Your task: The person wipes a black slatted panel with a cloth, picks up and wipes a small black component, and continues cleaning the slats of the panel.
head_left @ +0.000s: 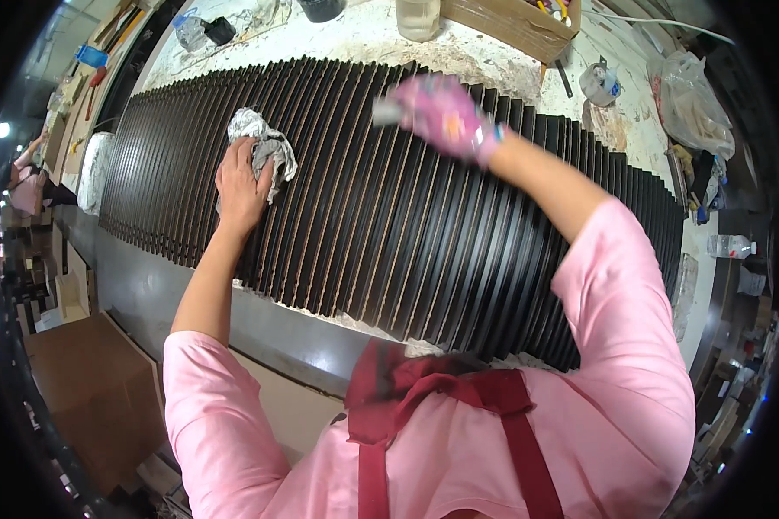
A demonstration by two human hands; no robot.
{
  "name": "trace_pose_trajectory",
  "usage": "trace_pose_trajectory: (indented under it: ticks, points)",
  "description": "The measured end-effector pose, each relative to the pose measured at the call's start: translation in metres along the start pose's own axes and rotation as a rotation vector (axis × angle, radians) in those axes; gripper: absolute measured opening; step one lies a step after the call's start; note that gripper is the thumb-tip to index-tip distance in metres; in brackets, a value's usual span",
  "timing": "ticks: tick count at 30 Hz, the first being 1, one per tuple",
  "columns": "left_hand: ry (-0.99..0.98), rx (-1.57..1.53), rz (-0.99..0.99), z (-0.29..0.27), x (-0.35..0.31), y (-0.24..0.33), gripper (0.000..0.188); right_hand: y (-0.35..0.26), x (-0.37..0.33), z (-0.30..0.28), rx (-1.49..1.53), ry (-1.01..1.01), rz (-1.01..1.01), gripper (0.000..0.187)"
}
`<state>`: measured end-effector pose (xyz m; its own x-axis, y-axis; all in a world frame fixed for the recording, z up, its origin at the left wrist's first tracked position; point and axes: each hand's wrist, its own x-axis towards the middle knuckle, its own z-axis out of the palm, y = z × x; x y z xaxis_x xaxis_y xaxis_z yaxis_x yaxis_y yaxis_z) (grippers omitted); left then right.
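Note:
A long row of narrow black strips (346, 186) lies side by side across the table, with pale brown lines along many edges. My bare left hand (241, 186) is closed on a crumpled whitish-grey rag (273, 149), resting on the strips left of the middle. My right hand (446, 117) wears a pink patterned glove and is smeared by motion over the far edge of the strips. At its fingertips shows a small pale thing (389, 111), too blurred to name.
Beyond the strips, the paint-stained white table (485, 65) holds a clear container (418, 19), a cardboard box (515, 30), a dark cup (321, 7) and a small pot (600, 84). A plastic bag (694, 104) lies at the far right. A brown carton (95, 389) stands at lower left.

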<state>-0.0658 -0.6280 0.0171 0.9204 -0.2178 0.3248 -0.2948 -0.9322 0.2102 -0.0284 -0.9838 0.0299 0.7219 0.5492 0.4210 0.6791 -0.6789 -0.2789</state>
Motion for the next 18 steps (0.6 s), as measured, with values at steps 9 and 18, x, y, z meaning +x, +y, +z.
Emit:
trace_pose_trajectory:
  ticks: [9, 18]
  points:
    - [-0.006, 0.022, -0.021, -0.004, -0.001, 0.003, 0.045, -0.043, -0.012, -0.040, 0.238, -0.204, -0.103, 0.028]
    - [0.001, 0.026, -0.032, -0.002, -0.002, 0.004, 0.045, -0.018, -0.059, -0.056, 0.146, -0.290, -0.213, 0.028]
